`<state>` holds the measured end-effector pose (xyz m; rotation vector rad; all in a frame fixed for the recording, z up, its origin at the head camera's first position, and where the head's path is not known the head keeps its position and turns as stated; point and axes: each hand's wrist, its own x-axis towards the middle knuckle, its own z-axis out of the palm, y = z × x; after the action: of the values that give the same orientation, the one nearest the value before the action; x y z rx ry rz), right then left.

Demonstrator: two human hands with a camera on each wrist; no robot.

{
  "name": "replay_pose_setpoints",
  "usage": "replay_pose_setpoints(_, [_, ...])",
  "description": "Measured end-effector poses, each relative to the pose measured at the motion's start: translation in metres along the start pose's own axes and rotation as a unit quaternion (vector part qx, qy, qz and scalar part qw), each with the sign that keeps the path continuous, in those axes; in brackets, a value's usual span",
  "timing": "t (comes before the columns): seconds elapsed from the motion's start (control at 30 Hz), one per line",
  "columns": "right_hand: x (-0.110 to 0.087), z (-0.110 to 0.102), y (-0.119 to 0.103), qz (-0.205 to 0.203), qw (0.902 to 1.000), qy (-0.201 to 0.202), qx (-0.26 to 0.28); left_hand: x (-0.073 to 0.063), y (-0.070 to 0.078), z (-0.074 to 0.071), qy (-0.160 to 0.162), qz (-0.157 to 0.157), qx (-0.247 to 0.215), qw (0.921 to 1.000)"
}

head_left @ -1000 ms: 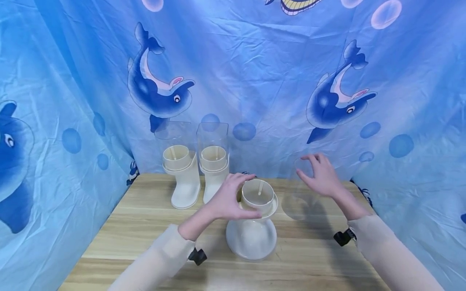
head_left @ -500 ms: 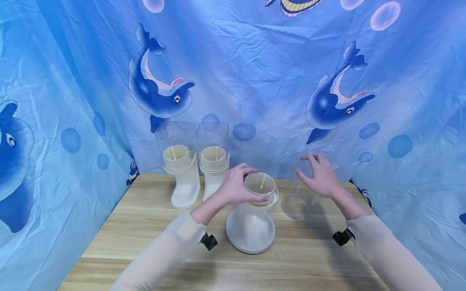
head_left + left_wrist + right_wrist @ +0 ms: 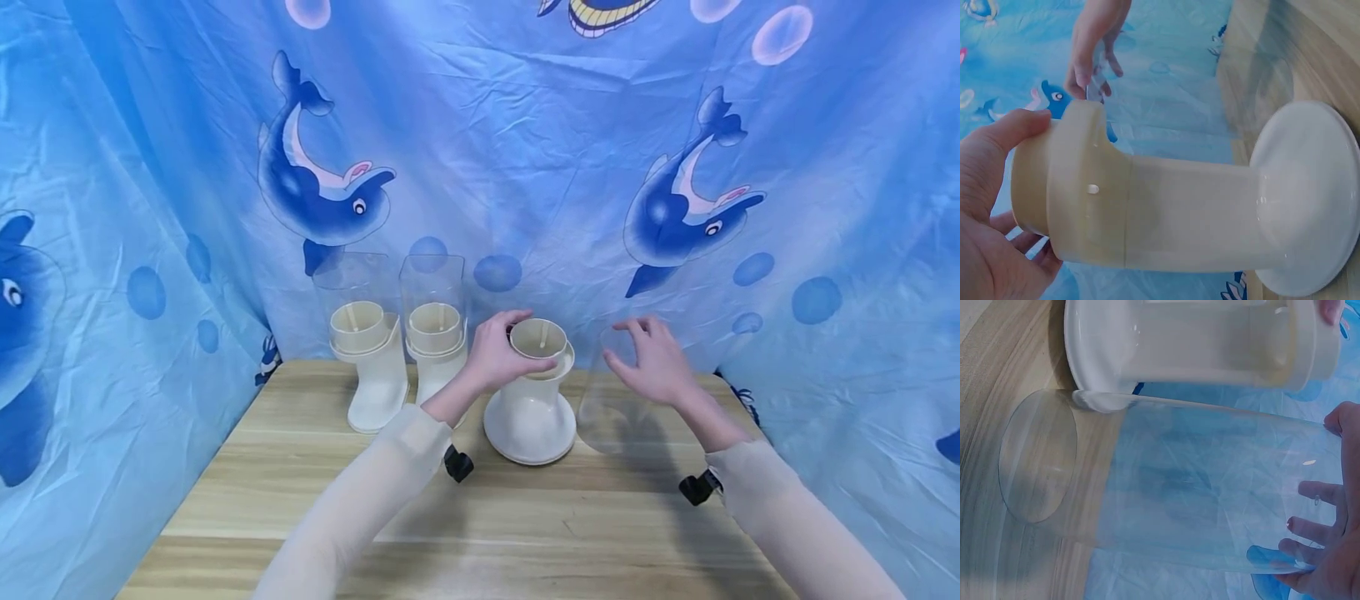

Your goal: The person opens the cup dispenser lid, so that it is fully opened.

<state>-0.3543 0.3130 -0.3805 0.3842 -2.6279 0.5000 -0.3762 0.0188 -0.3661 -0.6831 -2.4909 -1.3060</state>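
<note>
My left hand [image 3: 501, 352] grips the round cup-like top of a cream-white plastic stand [image 3: 531, 417], thumb in front and fingers behind. The stand has a short neck and a wide round base [image 3: 1310, 194], which is at the tabletop. To its right my right hand [image 3: 654, 360] holds the upper end of a clear cylinder [image 3: 1179, 481], with fingers and thumb curled around its wall. The cylinder is upright, its lower rim at the wood, close beside the stand's base. It is so see-through that the head view barely shows it.
At the back left stand two cream dispenser-like stands, one [image 3: 375, 379] left of the other [image 3: 435, 362], each with a clear upright piece on top. Blue dolphin-print cloth [image 3: 510, 167] hangs behind the wooden table [image 3: 495, 533] and at both sides.
My left hand has pushed the cream-white stand away from me, toward the back of the table and slightly right. My right hand and the clear cylinder have stayed nearly still.
</note>
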Motion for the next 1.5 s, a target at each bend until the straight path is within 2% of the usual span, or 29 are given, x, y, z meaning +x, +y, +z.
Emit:
replay_pose_setpoints(0.17, [0.0, 0.0, -0.005, 0.002, 1.0, -0.008, 0.003, 0.007, -0.006, 0.001, -0.001, -0.029, -0.01, 0.9995])
replay_pose_setpoints(0.27, [0.001, 0.001, -0.006, 0.002, 1.0, -0.007, 0.005, 0.01, -0.008, 0.001, 0.004, -0.036, -0.014, 0.9993])
replay_pose_setpoints(0.4, [0.001, 0.002, -0.005, -0.001, 1.0, -0.003, 0.004, 0.01, -0.013, 0.001, 0.011, -0.033, -0.016, 0.9993])
replay_pose_setpoints(0.5, [0.0, 0.002, -0.005, -0.001, 1.0, -0.009, 0.0, 0.008, -0.016, 0.003, 0.011, -0.029, 0.002, 0.9995])
replay_pose_setpoints(0.6, [0.0, 0.001, -0.004, 0.0, 0.9999, -0.016, 0.001, 0.005, -0.015, 0.003, 0.011, -0.011, 0.03, 0.9994])
replay_pose_setpoints(0.67, [0.0, 0.0, -0.004, 0.001, 0.9998, -0.02, 0.004, 0.002, -0.01, 0.001, 0.017, 0.014, 0.049, 0.9986])
replay_pose_setpoints(0.8, [0.001, -0.005, -0.004, 0.007, 0.9994, -0.032, 0.009, -0.008, 0.002, -0.017, 0.05, 0.079, 0.042, 0.9947])
replay_pose_setpoints(0.9, [0.002, -0.009, -0.004, 0.012, 0.9991, -0.038, 0.013, -0.02, 0.005, -0.039, 0.096, 0.14, 0.028, 0.9851])
replay_pose_setpoints(1.0, [0.005, -0.014, -0.006, 0.016, 0.9987, -0.045, 0.018, -0.033, -0.004, -0.061, 0.164, 0.195, 0.034, 0.9666])
replay_pose_setpoints(1.13, [0.008, -0.021, -0.01, 0.022, 0.998, -0.055, 0.025, -0.051, -0.027, -0.083, 0.255, 0.22, 0.038, 0.9407])
replay_pose_setpoints(1.2, [0.012, -0.025, -0.013, 0.022, 0.9978, -0.049, 0.038, -0.059, -0.038, -0.089, 0.29, 0.215, 0.033, 0.932])
replay_pose_setpoints(1.27, [0.018, -0.027, -0.015, 0.018, 0.9977, -0.037, 0.054, -0.066, -0.049, -0.091, 0.312, 0.201, 0.028, 0.9282])
replay_pose_setpoints(1.5, [0.047, -0.031, -0.046, -0.02, 0.996, 0.0, 0.087, -0.077, -0.074, -0.083, 0.314, 0.115, -0.02, 0.9423])
